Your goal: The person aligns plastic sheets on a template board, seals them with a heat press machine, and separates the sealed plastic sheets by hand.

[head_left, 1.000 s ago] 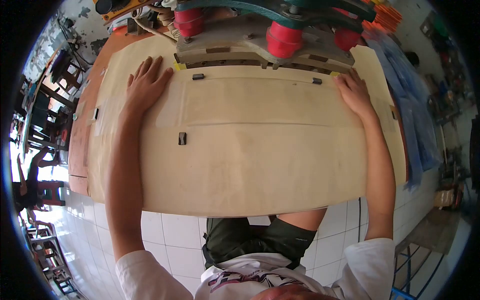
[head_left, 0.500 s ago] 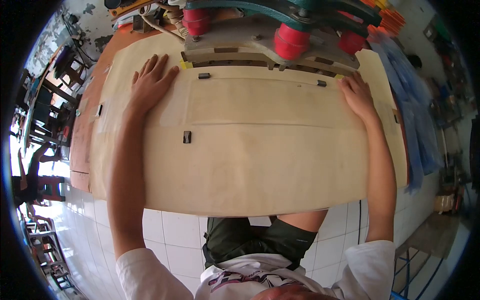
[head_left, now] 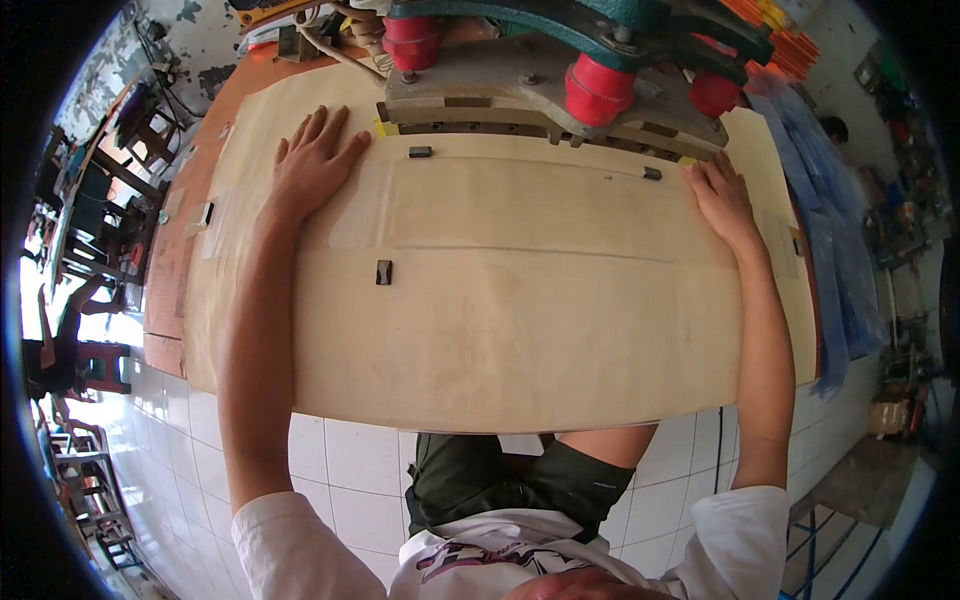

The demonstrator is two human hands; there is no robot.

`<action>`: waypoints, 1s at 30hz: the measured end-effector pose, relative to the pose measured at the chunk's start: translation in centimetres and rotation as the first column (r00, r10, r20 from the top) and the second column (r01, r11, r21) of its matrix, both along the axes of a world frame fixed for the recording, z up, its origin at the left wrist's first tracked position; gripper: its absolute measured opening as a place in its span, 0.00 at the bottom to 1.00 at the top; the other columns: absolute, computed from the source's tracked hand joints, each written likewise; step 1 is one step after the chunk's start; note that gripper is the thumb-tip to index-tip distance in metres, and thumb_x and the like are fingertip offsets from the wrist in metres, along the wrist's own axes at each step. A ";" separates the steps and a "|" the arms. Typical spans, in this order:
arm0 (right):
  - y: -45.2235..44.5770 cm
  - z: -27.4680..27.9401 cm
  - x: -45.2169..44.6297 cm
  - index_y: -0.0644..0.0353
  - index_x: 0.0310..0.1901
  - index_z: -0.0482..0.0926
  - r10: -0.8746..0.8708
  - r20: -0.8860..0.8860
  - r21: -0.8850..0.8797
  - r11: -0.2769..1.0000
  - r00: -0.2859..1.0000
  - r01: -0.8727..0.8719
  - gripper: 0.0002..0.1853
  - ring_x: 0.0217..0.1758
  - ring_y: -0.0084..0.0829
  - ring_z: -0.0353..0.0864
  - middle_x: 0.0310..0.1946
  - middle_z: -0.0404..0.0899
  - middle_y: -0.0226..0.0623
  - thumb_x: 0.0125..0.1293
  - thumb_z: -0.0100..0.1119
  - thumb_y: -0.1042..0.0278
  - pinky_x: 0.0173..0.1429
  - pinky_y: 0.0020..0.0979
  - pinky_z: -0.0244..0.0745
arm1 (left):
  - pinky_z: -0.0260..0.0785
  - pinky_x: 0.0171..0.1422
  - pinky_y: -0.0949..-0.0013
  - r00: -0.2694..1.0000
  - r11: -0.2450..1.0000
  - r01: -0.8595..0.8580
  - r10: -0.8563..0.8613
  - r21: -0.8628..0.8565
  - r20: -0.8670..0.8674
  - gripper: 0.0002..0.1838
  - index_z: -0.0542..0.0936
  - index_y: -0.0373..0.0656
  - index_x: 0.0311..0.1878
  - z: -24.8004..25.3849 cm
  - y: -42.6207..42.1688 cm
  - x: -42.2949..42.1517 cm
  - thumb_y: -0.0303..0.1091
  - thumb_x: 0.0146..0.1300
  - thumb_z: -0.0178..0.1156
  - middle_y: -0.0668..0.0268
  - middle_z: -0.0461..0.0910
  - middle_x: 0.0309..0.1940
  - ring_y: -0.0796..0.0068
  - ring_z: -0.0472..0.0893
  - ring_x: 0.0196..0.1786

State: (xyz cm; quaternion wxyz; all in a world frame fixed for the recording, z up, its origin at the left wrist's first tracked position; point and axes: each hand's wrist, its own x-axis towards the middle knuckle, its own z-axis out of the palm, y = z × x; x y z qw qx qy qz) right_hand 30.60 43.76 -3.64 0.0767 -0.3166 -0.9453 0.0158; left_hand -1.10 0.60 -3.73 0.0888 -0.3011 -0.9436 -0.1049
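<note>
My left hand (head_left: 312,165) lies flat on the pale board (head_left: 540,340), fingers spread, just left of the machine's metal head (head_left: 480,92). My right hand (head_left: 722,198) rests by the head's right end, its fingers stretched forward over the board's surface. Between the hands, a clear film (head_left: 520,205) appears to lie on the board, with faint straight edges. A small black block (head_left: 420,152) sits near my left hand, and another black block (head_left: 652,173) is close to my right fingertips. Nearer my body is a third black block (head_left: 384,272).
The green machine frame (head_left: 500,15) with red cylindrical mounts (head_left: 598,90) overhangs the board's far side. Blue plastic sheeting (head_left: 815,220) hangs along the right edge. Cables and tools (head_left: 335,35) lie at the back left. Stools (head_left: 103,367) stand farther left.
The view has shifted slightly, so the board and machine appear a little farther right. Both hands stay in nearly the same places on the board.
</note>
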 end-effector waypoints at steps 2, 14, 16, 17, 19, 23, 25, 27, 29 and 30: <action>-0.2 0.1 0.0 0.51 0.73 0.62 -0.029 0.021 0.000 1.000 0.999 0.029 0.36 0.82 0.41 0.43 0.78 0.49 0.42 0.74 0.34 0.35 0.79 0.54 0.37 | 0.37 0.80 0.47 1.000 1.000 -0.003 0.003 -0.008 -0.003 0.39 0.62 0.57 0.75 0.1 0.0 0.1 0.69 0.66 0.42 0.60 0.52 0.78 0.62 0.50 0.80; -0.2 0.3 0.0 0.48 0.74 0.60 -0.038 0.038 -0.042 0.998 0.999 0.040 0.37 0.82 0.38 0.40 0.79 0.46 0.38 0.73 0.32 0.32 0.80 0.52 0.34 | 0.35 0.81 0.49 1.000 0.999 -0.013 0.014 -0.041 0.018 0.38 0.60 0.57 0.76 0.3 0.1 0.2 0.67 0.69 0.41 0.60 0.51 0.78 0.62 0.48 0.80; -0.3 0.4 0.0 0.48 0.74 0.60 -0.037 0.040 -0.039 0.999 0.999 0.038 0.37 0.82 0.38 0.41 0.79 0.46 0.38 0.73 0.33 0.32 0.80 0.52 0.34 | 0.35 0.81 0.49 1.000 0.999 -0.013 0.014 -0.042 0.016 0.38 0.60 0.57 0.76 0.2 0.1 0.1 0.67 0.69 0.41 0.59 0.51 0.78 0.62 0.48 0.80; -0.3 0.4 0.0 0.48 0.74 0.60 -0.036 0.043 -0.036 0.999 0.998 0.038 0.37 0.82 0.38 0.41 0.79 0.46 0.39 0.73 0.33 0.32 0.80 0.52 0.35 | 0.35 0.81 0.49 1.000 0.999 -0.014 0.014 -0.041 0.014 0.38 0.60 0.57 0.76 0.2 0.1 0.1 0.67 0.69 0.41 0.59 0.51 0.78 0.62 0.48 0.80; 0.0 0.2 0.1 0.48 0.74 0.60 -0.023 0.034 -0.034 0.999 0.999 0.024 0.37 0.82 0.38 0.41 0.79 0.47 0.39 0.73 0.33 0.33 0.80 0.52 0.35 | 0.37 0.80 0.47 1.000 1.000 -0.001 0.001 0.011 0.020 0.39 0.62 0.57 0.75 0.2 0.0 0.2 0.68 0.66 0.43 0.59 0.53 0.78 0.61 0.50 0.80; 0.3 -0.1 0.0 0.48 0.74 0.60 -0.008 0.015 -0.025 1.000 1.000 0.009 0.36 0.82 0.40 0.42 0.78 0.47 0.40 0.73 0.35 0.34 0.79 0.53 0.35 | 0.37 0.80 0.46 1.000 1.000 -0.008 0.008 0.015 0.023 0.39 0.63 0.57 0.75 0.4 0.1 0.5 0.68 0.66 0.43 0.59 0.53 0.78 0.61 0.50 0.80; 0.0 0.1 0.0 0.48 0.74 0.60 -0.005 0.007 -0.025 1.000 1.000 0.005 0.36 0.82 0.40 0.42 0.78 0.47 0.40 0.73 0.35 0.35 0.79 0.54 0.35 | 0.38 0.80 0.46 1.000 0.999 0.013 -0.014 0.035 0.025 0.39 0.63 0.57 0.75 0.5 -0.1 0.7 0.68 0.66 0.43 0.59 0.53 0.77 0.61 0.50 0.80; 0.0 0.0 0.0 0.48 0.74 0.60 0.002 0.005 -0.026 1.000 1.000 -0.002 0.35 0.82 0.40 0.42 0.78 0.47 0.40 0.73 0.35 0.35 0.79 0.54 0.36 | 0.38 0.80 0.46 1.000 1.000 0.006 -0.006 0.031 0.011 0.39 0.63 0.57 0.74 0.4 0.0 0.6 0.68 0.66 0.43 0.59 0.53 0.77 0.61 0.50 0.80; 0.6 -0.4 0.0 0.48 0.74 0.60 0.022 0.002 -0.002 1.000 1.000 -0.022 0.35 0.82 0.41 0.42 0.78 0.47 0.41 0.73 0.35 0.35 0.79 0.55 0.36 | 0.39 0.80 0.46 1.000 1.000 -0.005 0.005 0.027 0.001 0.39 0.63 0.57 0.74 0.2 0.1 0.5 0.68 0.66 0.43 0.59 0.54 0.77 0.61 0.51 0.80; 0.6 -0.6 0.0 0.48 0.74 0.60 0.028 0.008 0.000 1.000 1.000 -0.028 0.35 0.82 0.41 0.42 0.78 0.47 0.41 0.73 0.35 0.35 0.79 0.55 0.36 | 0.39 0.80 0.46 1.000 1.000 -0.007 0.007 0.025 -0.003 0.39 0.63 0.57 0.74 0.0 0.1 0.5 0.68 0.66 0.43 0.59 0.54 0.77 0.61 0.51 0.79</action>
